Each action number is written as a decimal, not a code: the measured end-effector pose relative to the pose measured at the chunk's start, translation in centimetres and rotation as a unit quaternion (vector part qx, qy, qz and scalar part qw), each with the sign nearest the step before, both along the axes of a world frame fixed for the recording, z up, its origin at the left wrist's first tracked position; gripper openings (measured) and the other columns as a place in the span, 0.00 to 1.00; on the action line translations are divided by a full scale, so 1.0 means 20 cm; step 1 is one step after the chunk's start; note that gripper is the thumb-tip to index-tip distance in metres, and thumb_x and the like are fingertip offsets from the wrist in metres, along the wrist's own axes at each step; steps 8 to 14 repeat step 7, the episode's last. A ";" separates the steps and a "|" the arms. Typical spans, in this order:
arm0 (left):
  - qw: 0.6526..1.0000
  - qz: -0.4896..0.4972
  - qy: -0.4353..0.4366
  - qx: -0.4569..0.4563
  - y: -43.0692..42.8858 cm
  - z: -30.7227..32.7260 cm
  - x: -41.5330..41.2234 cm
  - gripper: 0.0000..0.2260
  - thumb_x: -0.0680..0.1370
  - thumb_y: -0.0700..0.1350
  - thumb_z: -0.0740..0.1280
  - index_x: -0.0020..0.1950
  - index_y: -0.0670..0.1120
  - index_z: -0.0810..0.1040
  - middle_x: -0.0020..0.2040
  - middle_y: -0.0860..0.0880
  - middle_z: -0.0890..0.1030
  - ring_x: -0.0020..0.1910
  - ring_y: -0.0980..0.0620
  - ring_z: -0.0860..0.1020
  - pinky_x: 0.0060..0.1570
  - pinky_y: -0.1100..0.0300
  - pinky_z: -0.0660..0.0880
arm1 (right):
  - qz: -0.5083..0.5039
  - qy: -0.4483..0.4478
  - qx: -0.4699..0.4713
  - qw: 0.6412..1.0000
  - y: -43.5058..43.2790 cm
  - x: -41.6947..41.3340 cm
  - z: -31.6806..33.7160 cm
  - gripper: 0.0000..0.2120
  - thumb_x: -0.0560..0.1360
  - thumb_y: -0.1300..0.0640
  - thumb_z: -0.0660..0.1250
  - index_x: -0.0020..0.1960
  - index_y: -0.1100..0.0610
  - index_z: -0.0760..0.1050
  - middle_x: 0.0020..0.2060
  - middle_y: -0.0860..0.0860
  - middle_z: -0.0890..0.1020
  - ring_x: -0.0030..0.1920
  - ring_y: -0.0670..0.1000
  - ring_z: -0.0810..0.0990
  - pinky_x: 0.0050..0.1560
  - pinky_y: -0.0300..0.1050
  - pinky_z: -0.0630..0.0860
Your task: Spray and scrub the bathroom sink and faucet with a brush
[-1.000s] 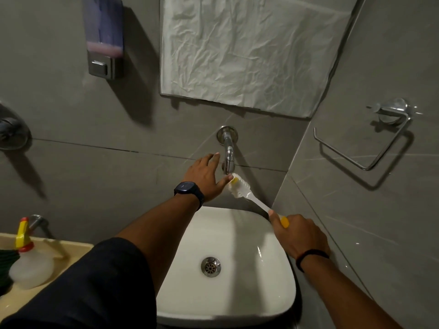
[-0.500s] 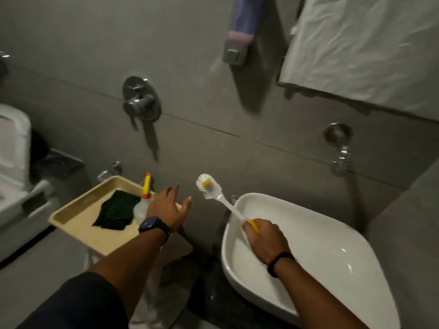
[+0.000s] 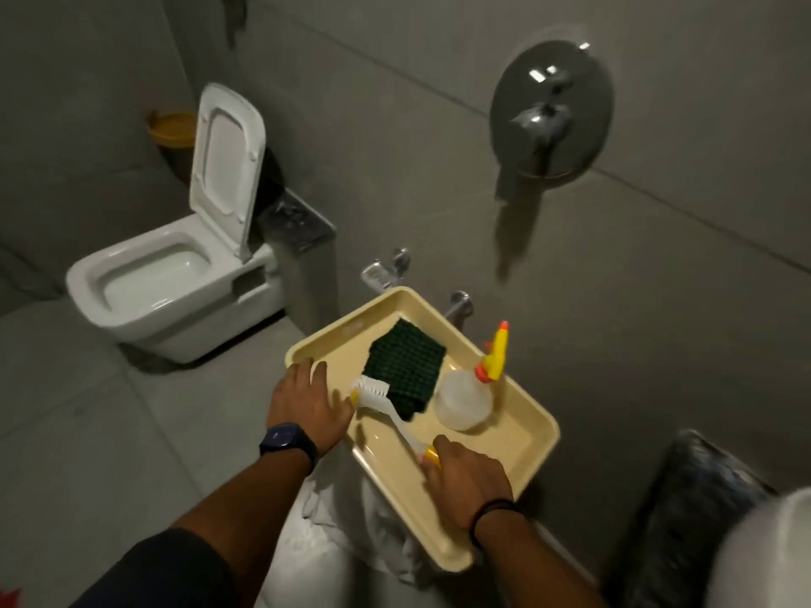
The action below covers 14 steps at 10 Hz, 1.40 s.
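My right hand (image 3: pixel 467 480) grips the yellow end of a white brush (image 3: pixel 386 408), whose bristle head lies low over the cream tray (image 3: pixel 518 449), beside a dark green cloth (image 3: pixel 403 366). A clear spray bottle (image 3: pixel 463 399) with a yellow and orange nozzle stands in the tray to the right of the cloth. At the tray's left rim my left hand (image 3: pixel 307 401) is spread flat, fingers apart, holding nothing. Only a blurred white corner of the sink (image 3: pixel 768 550) shows at the bottom right; the faucet is out of view.
A white toilet (image 3: pixel 175 274) with its lid up stands at the left on the grey tiled floor. A chrome shower mixer (image 3: pixel 548 111) is on the wall above the tray. Small chrome taps (image 3: pixel 386 269) stick out behind the tray. White cloth hangs below the tray.
My view has swung left from the sink and faucet to the tray. The right hand carried the brush from the faucet down over the tray; the left hand left the faucet for the tray's rim.
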<state>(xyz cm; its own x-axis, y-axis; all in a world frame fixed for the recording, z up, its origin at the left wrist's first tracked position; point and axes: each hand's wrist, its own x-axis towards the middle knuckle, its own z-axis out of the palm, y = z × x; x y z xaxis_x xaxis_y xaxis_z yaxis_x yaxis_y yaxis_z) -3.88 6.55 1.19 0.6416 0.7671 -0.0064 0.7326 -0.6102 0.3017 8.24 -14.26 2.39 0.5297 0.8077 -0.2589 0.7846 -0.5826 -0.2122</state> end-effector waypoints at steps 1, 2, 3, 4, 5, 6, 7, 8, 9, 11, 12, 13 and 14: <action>0.999 -0.031 0.018 0.001 0.08 -0.12 0.05 0.32 0.70 0.60 0.62 0.68 0.42 0.65 0.68 0.39 0.68 0.67 0.39 0.65 0.64 0.44 0.65 | 0.034 -0.017 -0.009 0.999 0.13 0.01 -0.17 0.19 0.78 0.41 0.49 0.58 0.52 0.69 0.52 0.54 0.78 0.50 0.58 0.77 0.48 0.51 0.71; 0.997 -0.064 0.036 -0.008 0.09 -0.23 0.08 0.36 0.71 0.63 0.60 0.72 0.43 0.58 0.73 0.41 0.62 0.72 0.41 0.59 0.69 0.45 0.57 | 0.051 -0.011 -0.031 0.998 0.19 0.00 -0.28 0.19 0.78 0.40 0.50 0.57 0.52 0.70 0.52 0.54 0.77 0.51 0.58 0.74 0.49 0.52 0.70; 0.997 -0.073 0.024 -0.002 0.08 -0.31 0.08 0.35 0.72 0.64 0.55 0.73 0.45 0.58 0.75 0.43 0.60 0.74 0.43 0.55 0.72 0.47 0.50 | 0.058 0.019 -0.039 0.997 0.22 -0.01 -0.35 0.21 0.77 0.39 0.50 0.57 0.52 0.71 0.52 0.54 0.77 0.51 0.57 0.73 0.49 0.51 0.70; 0.998 -0.066 0.020 0.001 0.08 -0.32 0.08 0.35 0.72 0.64 0.53 0.73 0.45 0.58 0.75 0.43 0.60 0.74 0.43 0.55 0.71 0.48 0.50 | 0.051 0.040 -0.063 0.996 0.24 -0.01 -0.38 0.21 0.77 0.39 0.50 0.57 0.53 0.71 0.52 0.54 0.77 0.52 0.56 0.74 0.50 0.51 0.70; 0.998 -0.062 0.017 0.000 0.08 -0.29 0.08 0.37 0.72 0.66 0.52 0.74 0.46 0.55 0.75 0.43 0.60 0.74 0.43 0.55 0.71 0.47 0.52 | 0.033 0.040 -0.051 0.997 0.24 -0.02 -0.36 0.20 0.77 0.40 0.51 0.56 0.54 0.70 0.53 0.54 0.77 0.52 0.57 0.74 0.50 0.51 0.70; 0.997 -0.073 0.015 0.009 0.04 -0.16 0.12 0.38 0.72 0.68 0.51 0.74 0.46 0.52 0.75 0.43 0.58 0.74 0.43 0.54 0.71 0.47 0.52 | -0.010 0.049 -0.011 0.999 0.18 0.00 -0.22 0.19 0.78 0.42 0.53 0.59 0.54 0.70 0.54 0.54 0.77 0.55 0.57 0.73 0.52 0.52 0.71; 0.995 -0.096 -0.001 0.016 -0.02 0.03 0.18 0.38 0.72 0.68 0.52 0.74 0.47 0.53 0.75 0.43 0.58 0.74 0.43 0.55 0.71 0.46 0.53 | -0.101 0.066 0.130 0.984 0.09 0.07 -0.03 0.16 0.77 0.43 0.58 0.59 0.52 0.72 0.52 0.52 0.78 0.53 0.55 0.75 0.52 0.49 0.73; 0.995 -0.096 -0.001 0.016 -0.02 0.03 0.18 0.38 0.72 0.68 0.52 0.74 0.47 0.53 0.75 0.43 0.58 0.74 0.43 0.55 0.71 0.46 0.53 | -0.101 0.066 0.130 0.984 0.09 0.07 -0.03 0.16 0.77 0.43 0.58 0.59 0.52 0.72 0.52 0.52 0.78 0.53 0.55 0.75 0.52 0.49 0.73; 0.995 -0.096 -0.001 0.016 -0.02 0.03 0.18 0.38 0.72 0.68 0.52 0.74 0.47 0.53 0.75 0.43 0.58 0.74 0.43 0.55 0.71 0.46 0.53 | -0.101 0.066 0.130 0.984 0.09 0.07 -0.03 0.16 0.77 0.43 0.58 0.59 0.52 0.72 0.52 0.52 0.78 0.53 0.55 0.75 0.52 0.49 0.73; 0.995 -0.096 -0.001 0.016 -0.02 0.03 0.18 0.38 0.72 0.68 0.52 0.74 0.47 0.53 0.75 0.43 0.58 0.74 0.43 0.55 0.71 0.46 0.53 | -0.101 0.066 0.130 0.984 0.09 0.07 -0.03 0.16 0.77 0.43 0.58 0.59 0.52 0.72 0.52 0.52 0.78 0.53 0.55 0.75 0.52 0.49 0.73; 0.995 -0.096 -0.001 0.016 -0.02 0.03 0.18 0.38 0.72 0.68 0.52 0.74 0.47 0.53 0.75 0.43 0.58 0.74 0.43 0.55 0.71 0.46 0.53 | -0.101 0.066 0.130 0.984 0.09 0.07 -0.03 0.16 0.77 0.43 0.58 0.59 0.52 0.72 0.52 0.52 0.78 0.53 0.55 0.75 0.52 0.49 0.73; 0.995 -0.096 -0.001 0.016 -0.02 0.03 0.18 0.38 0.72 0.68 0.52 0.74 0.47 0.53 0.75 0.43 0.58 0.74 0.43 0.55 0.71 0.46 0.53 | -0.101 0.066 0.130 0.984 0.09 0.07 -0.03 0.16 0.77 0.43 0.58 0.59 0.52 0.72 0.52 0.52 0.78 0.53 0.55 0.75 0.52 0.49 0.73; 0.995 -0.096 -0.001 0.016 -0.02 0.03 0.18 0.38 0.72 0.68 0.52 0.74 0.47 0.53 0.75 0.43 0.58 0.74 0.43 0.55 0.71 0.46 0.53 | -0.101 0.066 0.130 0.984 0.09 0.07 -0.03 0.16 0.77 0.43 0.58 0.59 0.52 0.72 0.52 0.52 0.78 0.53 0.55 0.75 0.52 0.49 0.73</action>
